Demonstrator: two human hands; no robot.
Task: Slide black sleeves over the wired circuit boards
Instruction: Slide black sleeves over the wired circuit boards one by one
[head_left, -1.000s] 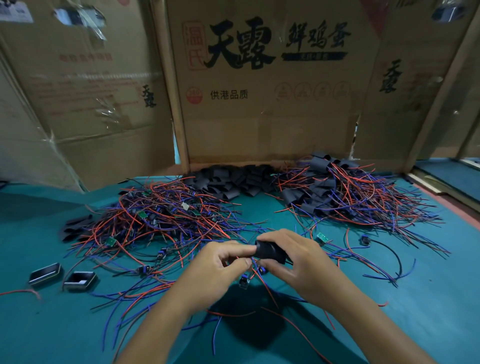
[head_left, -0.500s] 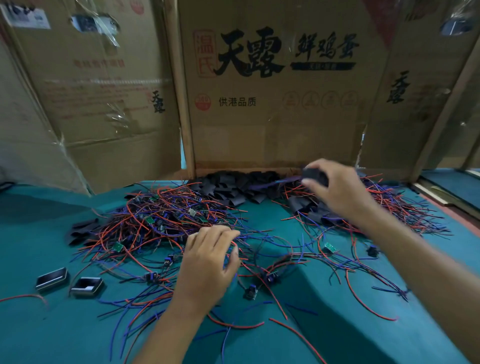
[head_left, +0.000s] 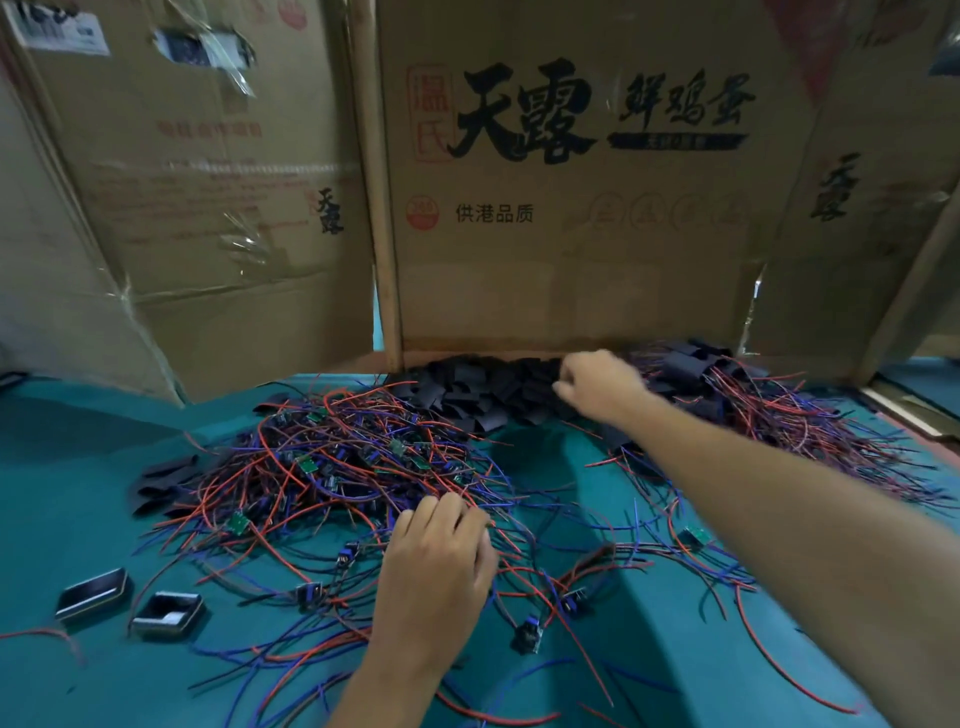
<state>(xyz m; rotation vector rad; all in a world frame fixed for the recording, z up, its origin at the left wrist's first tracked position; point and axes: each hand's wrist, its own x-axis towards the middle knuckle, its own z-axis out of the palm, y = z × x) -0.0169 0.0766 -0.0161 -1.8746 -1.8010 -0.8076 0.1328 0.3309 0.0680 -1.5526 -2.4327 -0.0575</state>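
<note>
The right hand (head_left: 597, 384) is extended to 12 o'clock on the teal-covered work table (head_left: 78, 499), knuckles up, fingers curled down into the heap of flat black tubular sleeves (head_left: 467, 389) lying against the printed brown cardboard panel (head_left: 571, 208); the fingertips touch the sleeves, but whether one is pinched cannot be told. The left hand (head_left: 441, 561) rests palm-down at 6 o'clock, fingers curled onto the near edge of the tangled pile of small green circuit boards with red and blue wires (head_left: 337, 467), which spreads toward 10 o'clock; its grip on any wire is hidden beneath the hand. A second pile of wired boards already covered in black sleeves (head_left: 753, 400) lies at 2 o'clock. Two small dark rectangular trays (head_left: 130, 603) sit at 8 o'clock.
</note>
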